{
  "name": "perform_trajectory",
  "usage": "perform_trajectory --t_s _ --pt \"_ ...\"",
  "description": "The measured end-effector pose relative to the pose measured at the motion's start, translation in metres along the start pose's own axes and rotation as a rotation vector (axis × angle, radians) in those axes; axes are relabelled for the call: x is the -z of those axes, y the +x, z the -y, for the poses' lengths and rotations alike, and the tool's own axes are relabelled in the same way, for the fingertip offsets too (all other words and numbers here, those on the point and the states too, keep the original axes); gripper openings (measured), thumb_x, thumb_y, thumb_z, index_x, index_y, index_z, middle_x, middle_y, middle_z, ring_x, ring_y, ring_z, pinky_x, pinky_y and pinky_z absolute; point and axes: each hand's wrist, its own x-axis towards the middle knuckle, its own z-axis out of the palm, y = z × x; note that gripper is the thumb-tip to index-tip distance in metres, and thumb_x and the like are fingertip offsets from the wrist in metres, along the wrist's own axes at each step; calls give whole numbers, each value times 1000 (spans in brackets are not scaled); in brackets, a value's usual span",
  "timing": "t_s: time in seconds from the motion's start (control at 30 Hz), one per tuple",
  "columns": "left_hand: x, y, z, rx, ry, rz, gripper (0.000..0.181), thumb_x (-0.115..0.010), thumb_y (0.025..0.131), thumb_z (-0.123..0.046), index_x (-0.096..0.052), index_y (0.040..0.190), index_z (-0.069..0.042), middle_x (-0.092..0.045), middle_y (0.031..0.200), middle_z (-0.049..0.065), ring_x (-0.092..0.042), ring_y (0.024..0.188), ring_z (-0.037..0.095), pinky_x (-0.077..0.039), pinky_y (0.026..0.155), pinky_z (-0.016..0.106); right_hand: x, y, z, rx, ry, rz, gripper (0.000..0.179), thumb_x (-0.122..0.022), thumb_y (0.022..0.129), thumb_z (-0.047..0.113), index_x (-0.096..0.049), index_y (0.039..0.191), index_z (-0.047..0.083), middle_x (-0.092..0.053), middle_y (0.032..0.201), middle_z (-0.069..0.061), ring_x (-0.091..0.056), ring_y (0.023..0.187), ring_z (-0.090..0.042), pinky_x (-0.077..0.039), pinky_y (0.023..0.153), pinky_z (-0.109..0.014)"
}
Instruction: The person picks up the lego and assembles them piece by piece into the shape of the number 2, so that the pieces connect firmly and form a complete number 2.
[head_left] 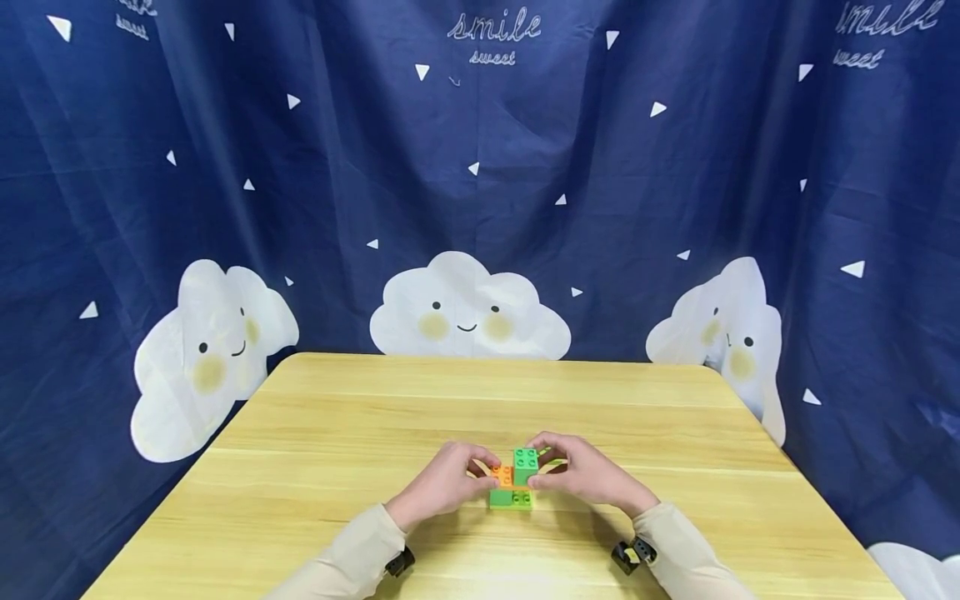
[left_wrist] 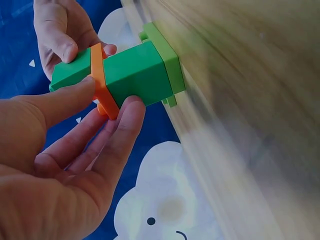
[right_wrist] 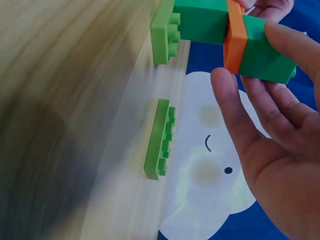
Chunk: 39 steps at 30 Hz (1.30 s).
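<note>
A small stack of toy building blocks stands on the table. Its base is a light green flat brick [left_wrist: 168,57], topped by a green block [left_wrist: 137,72]. Above that lies an orange flat brick [left_wrist: 104,82], overhanging to the right. On the overhang sits an upper green block [head_left: 526,467]. My left hand [head_left: 447,482] pinches the left part of the orange brick, thumb on its near side and a fingertip low against the block beneath. My right hand [head_left: 588,472] holds the upper green block between thumb and fingers, its index fingertip right by the orange brick's edge.
A separate light green flat brick [right_wrist: 158,140], studs up, lies on the wooden table [head_left: 337,467] just behind my right hand. A dark blue curtain [head_left: 480,208] with white clouds surrounds the table's back and sides.
</note>
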Motion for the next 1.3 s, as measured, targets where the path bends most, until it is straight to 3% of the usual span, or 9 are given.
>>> perform_trajectory --t_s 0.57,0.77,0.9,1.3 --pt "1 1 -1 -28 13 -10 20 -78 89 -6 -77 109 1 -75 109 15 -71 80 12 -59 67 21 1 0 5 27 -65 -16 34 -79 92 21 -66 121 9 -70 114 -7 -69 105 -26 -61 83 -27" --pt "0 -1 -2 -25 18 -8 20 -78 89 -6 -77 108 0 -75 107 13 -71 80 13 -58 66 21 7 -2 3 35 -105 8 40 -81 90 22 -65 126 11 -69 118 -3 -67 108 -27 -60 90 -38" --pt "0 -1 -1 -35 19 -8 20 -79 89 -7 -77 107 0 -75 105 13 -71 80 14 -58 66 22 17 -4 2 41 -76 18 41 -79 91 20 -65 128 8 -68 121 -6 -66 111 -31 -59 93 -42" --pt "-1 1 1 -14 19 0 20 -78 89 -10 -76 108 -2 -75 105 10 -69 80 10 -57 68 21 43 -5 -3 58 -121 -99 34 -70 99 19 -65 129 5 -69 115 -10 -69 107 -27 -59 90 -34"
